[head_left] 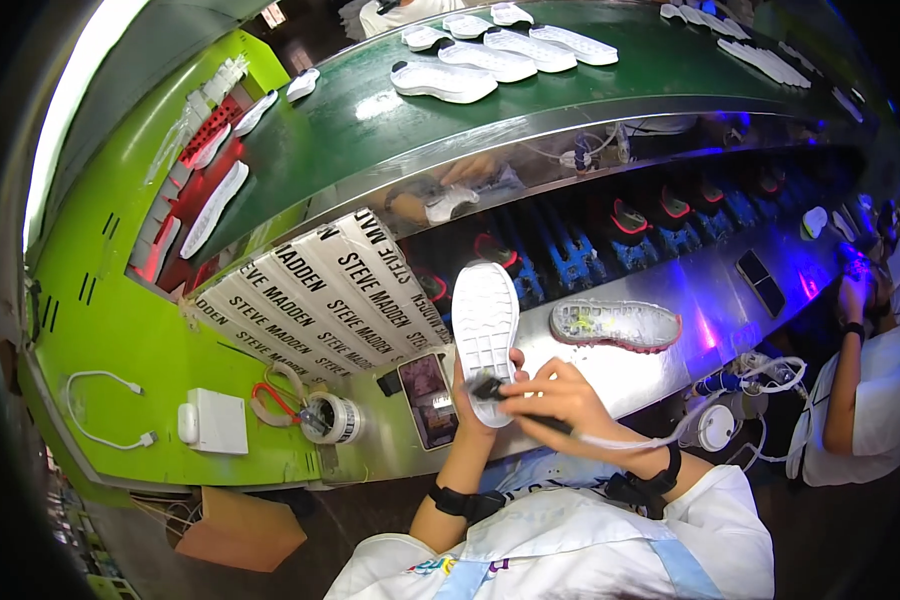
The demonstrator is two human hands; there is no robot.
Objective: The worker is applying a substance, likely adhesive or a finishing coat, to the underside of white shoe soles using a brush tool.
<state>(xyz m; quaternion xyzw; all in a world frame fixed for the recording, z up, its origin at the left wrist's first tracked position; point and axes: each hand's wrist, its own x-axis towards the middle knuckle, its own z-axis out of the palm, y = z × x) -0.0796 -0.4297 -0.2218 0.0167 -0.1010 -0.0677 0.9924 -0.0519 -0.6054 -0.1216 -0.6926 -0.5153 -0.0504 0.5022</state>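
Left hand: we grip the white sole (485, 310) by its lower end, fingers wrapped round its edge, left hand (465, 408) below.
Right hand: we pinch the black brush (487, 388) in our right hand (567, 398), fingers narrow.
White sole: held up above the metal bench (380, 438), tread facing us.
Brush: head over the sole's lower part; contact, we can't tell.
Bench: 1 grey sole (615, 325) lies right of the white sole; 1 phone (430, 402) near our left hand.

Gap between grey sole (615, 325) and black phone (761, 282); striped panel (320, 300) left, white tube (650, 443) right.
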